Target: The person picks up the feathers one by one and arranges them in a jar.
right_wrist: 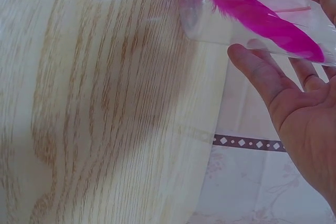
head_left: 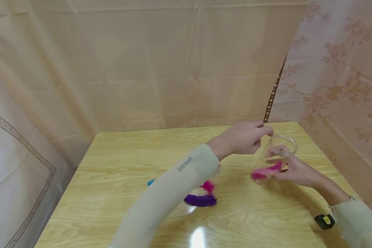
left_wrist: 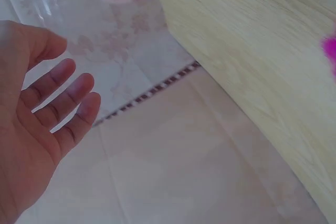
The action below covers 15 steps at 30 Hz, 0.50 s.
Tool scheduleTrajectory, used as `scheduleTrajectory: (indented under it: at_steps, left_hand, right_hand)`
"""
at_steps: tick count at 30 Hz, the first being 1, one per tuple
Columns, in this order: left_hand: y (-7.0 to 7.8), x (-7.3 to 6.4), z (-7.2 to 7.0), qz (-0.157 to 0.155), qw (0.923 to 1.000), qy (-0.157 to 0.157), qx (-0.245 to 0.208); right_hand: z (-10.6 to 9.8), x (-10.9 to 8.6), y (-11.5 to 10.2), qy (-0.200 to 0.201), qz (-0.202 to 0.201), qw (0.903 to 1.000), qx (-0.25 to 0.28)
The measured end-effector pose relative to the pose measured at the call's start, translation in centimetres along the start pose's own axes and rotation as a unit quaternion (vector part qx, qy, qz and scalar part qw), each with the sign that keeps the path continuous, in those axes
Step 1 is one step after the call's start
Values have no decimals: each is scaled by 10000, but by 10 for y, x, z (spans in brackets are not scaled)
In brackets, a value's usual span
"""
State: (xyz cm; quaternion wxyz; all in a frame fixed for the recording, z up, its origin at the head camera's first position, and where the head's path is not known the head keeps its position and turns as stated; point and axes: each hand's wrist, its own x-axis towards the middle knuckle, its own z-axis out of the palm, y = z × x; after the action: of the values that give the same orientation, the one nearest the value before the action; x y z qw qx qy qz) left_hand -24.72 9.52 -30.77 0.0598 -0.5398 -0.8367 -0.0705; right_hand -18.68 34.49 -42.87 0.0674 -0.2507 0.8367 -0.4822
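A clear plastic cup is at the right of the table, its mouth up and leaning toward the right. My right hand holds it, thumb and fingers around its side. Inside the cup lies a bright pink feather, slanting from the base up along the wall. Whether the base touches the table, I cannot tell. My left hand hovers just left of the cup's rim. In the left wrist view its fingers are loosely bent, with nothing in them.
A purple feather and a pink feather lie on the wooden table, beside the left sleeve. A blue tip shows beyond that sleeve. A small black object with a yellow patch sits near the right sleeve. Curtains hang around the table.
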Motion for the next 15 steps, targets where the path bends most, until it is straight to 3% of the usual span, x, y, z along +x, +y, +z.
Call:
scheduleTrajectory:
  at_steps: [8, 15]
  left_hand:
    - [-30, -40, 9, -815, 9943, -672, -169]
    - [-55, -78, 21, -2026, 9708, -1214, -419]
  right_hand:
    - [0, 0, 0, 88, 89, 9997, -198]
    - [1, 0, 1, 136, 19, 9995, -275]
